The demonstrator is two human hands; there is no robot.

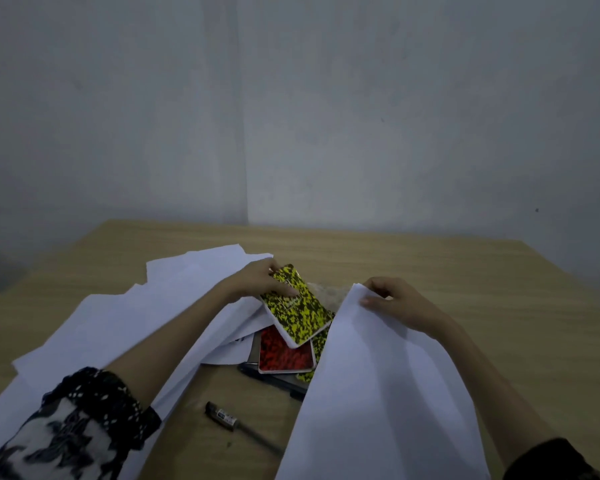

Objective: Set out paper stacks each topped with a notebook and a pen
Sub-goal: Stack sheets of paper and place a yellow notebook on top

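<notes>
Plain room: bare wall (361, 116), wooden desk (430, 271)

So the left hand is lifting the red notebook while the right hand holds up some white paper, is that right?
Not quite. The head view shows the left hand gripping the yellow-and-black notebook; the red notebook lies untouched beneath it. The right hand does hold up white paper.

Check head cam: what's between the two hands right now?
The yellow-black notebook, gripped by the left hand, fills most of the gap; bare table shows beyond it, up to the right hand pinching paper. Head view only.
</notes>
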